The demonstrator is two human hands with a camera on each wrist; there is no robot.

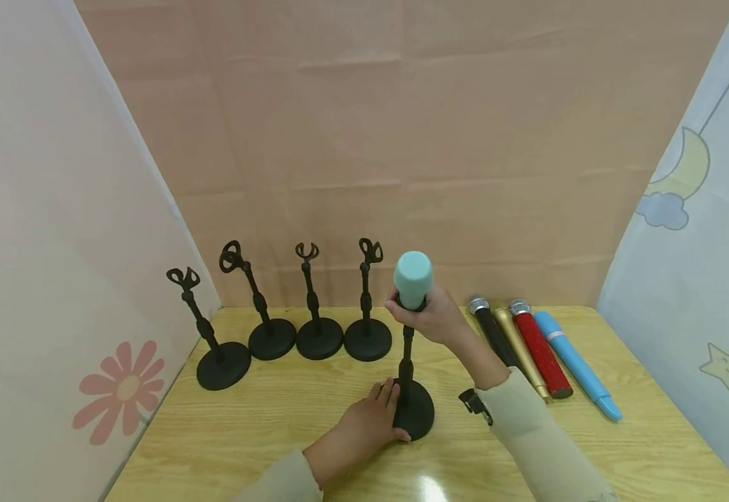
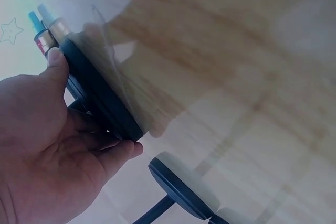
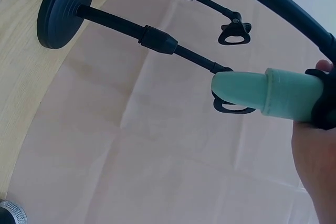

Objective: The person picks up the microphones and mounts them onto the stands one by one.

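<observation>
A mint-green microphone (image 1: 413,275) sits in the clip of a black microphone stand (image 1: 419,411), its rounded head uppermost in the head view. My right hand (image 1: 436,319) holds the microphone at the clip, fingers bent around that spot. In the right wrist view the tapered green end of the microphone (image 3: 291,95) sticks out through the black clip (image 3: 324,100), and much of the hand is hidden. Down at the round base, my left hand (image 1: 369,424) grips the rim. The left wrist view shows its thumb and fingers at opposite edges of the base (image 2: 100,87).
Several black stands with bare clips, among them the nearest one (image 1: 367,340), line the left and back of the wooden table (image 1: 264,446). To the right lie a black microphone (image 1: 492,331), a gold one (image 1: 521,352), a red one (image 1: 543,352) and a blue one (image 1: 577,362).
</observation>
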